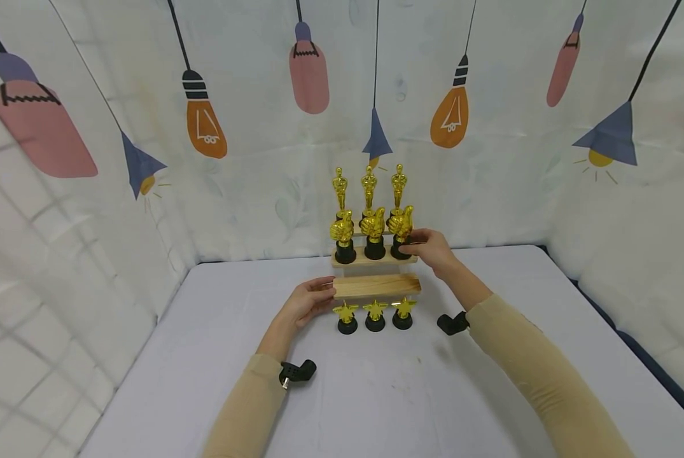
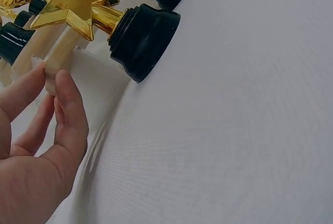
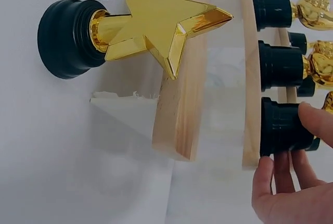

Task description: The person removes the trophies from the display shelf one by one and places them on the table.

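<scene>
My left hand pinches the left end of the front wooden board between thumb and fingers; the left wrist view shows the fingertips on that board's end. My right hand holds the black base of the rightmost gold thumbs-up trophy, which stands upright on the middle board. Two more thumbs-up trophies share that board. Behind them, several gold figures become a row of three statuettes on the back board. Three gold star trophies stand on the table before the front board.
A white cloth covers the table. The boards form steps, with white supports between them. A white curtain printed with lamps and bulbs hangs behind. Each wrist wears a small black device.
</scene>
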The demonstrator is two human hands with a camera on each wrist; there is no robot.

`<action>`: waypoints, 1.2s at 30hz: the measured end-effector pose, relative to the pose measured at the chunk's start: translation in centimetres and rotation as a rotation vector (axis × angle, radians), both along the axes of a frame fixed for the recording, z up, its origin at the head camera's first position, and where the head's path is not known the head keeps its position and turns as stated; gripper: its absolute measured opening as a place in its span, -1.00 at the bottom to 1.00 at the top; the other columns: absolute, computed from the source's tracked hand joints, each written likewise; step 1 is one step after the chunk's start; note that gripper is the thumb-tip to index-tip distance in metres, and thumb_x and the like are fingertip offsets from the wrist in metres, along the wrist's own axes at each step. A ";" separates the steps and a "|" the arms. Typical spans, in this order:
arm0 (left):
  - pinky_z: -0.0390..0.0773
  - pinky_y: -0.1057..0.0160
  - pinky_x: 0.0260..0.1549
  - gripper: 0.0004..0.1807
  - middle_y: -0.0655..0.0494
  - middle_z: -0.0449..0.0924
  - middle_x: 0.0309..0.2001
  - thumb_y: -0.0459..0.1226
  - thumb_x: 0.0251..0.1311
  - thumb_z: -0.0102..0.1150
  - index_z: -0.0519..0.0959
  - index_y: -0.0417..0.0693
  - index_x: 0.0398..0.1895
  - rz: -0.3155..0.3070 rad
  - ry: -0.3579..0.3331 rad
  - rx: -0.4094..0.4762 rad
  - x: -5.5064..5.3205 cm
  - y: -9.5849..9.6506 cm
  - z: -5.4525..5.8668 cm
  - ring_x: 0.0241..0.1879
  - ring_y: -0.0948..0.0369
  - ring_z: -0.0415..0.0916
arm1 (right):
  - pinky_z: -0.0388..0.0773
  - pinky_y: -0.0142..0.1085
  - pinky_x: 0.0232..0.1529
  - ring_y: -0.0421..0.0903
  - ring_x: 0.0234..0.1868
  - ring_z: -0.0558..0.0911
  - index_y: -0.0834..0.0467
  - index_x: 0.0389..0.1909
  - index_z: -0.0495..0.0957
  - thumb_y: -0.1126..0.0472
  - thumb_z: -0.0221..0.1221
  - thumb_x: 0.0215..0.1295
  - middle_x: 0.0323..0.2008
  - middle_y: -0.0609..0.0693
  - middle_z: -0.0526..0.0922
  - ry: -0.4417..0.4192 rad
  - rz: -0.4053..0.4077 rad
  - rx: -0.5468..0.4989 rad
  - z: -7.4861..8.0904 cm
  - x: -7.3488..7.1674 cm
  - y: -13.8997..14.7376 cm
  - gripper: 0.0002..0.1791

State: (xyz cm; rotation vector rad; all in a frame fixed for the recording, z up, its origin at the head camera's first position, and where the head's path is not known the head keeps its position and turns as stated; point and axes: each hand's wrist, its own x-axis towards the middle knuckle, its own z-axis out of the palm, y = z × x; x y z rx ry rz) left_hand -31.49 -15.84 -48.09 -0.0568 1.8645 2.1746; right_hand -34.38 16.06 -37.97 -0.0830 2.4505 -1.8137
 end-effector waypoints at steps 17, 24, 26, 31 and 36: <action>0.67 0.24 -0.07 -0.45 -0.20 0.49 0.23 -0.45 0.36 0.27 0.43 -0.28 0.40 -0.009 -0.011 0.007 0.3 -0.1 0.3 -0.02 0.12 0.61 | 0.19 0.12 0.46 0.23 0.38 0.33 0.40 0.46 0.24 0.24 0.30 0.39 0.39 0.31 0.34 0.001 0.033 -0.029 0.0 0.8 1.3 -0.27; 0.68 0.24 -0.08 -0.45 -0.21 0.50 0.23 -0.45 0.36 0.27 0.42 -0.29 0.40 -0.011 -0.004 0.006 0.2 -0.1 0.2 -0.01 0.11 0.61 | 0.22 0.10 0.45 0.22 0.34 0.37 0.40 0.43 0.27 0.25 0.29 0.40 0.34 0.32 0.39 -0.007 0.044 -0.024 0.0 1.4 1.7 -0.31; 0.68 0.24 -0.08 -0.45 -0.21 0.50 0.23 -0.45 0.36 0.27 0.42 -0.29 0.40 -0.013 -0.006 0.005 0.2 -0.1 0.1 -0.01 0.11 0.61 | 0.20 0.11 0.46 0.22 0.34 0.37 0.40 0.43 0.27 0.24 0.29 0.40 0.34 0.31 0.39 -0.007 0.046 -0.021 0.1 1.7 1.8 -0.31; 0.68 0.24 -0.08 -0.45 -0.20 0.50 0.22 -0.45 0.35 0.28 0.43 -0.28 0.39 -0.005 -0.011 0.005 0.3 -0.1 0.2 -0.02 0.11 0.61 | 0.19 0.11 0.45 0.21 0.33 0.37 0.42 0.39 0.30 0.25 0.28 0.40 0.32 0.32 0.40 0.009 0.067 -0.027 0.4 2.6 2.0 -0.35; 0.67 0.24 -0.07 -0.46 -0.20 0.49 0.22 -0.45 0.36 0.27 0.44 -0.28 0.39 -0.004 -0.001 -0.003 0.3 0.0 0.3 -0.01 0.11 0.60 | 0.21 0.12 0.44 0.21 0.32 0.37 0.43 0.38 0.31 0.23 0.30 0.39 0.31 0.32 0.41 0.012 0.079 -0.016 0.5 3.4 2.2 -0.35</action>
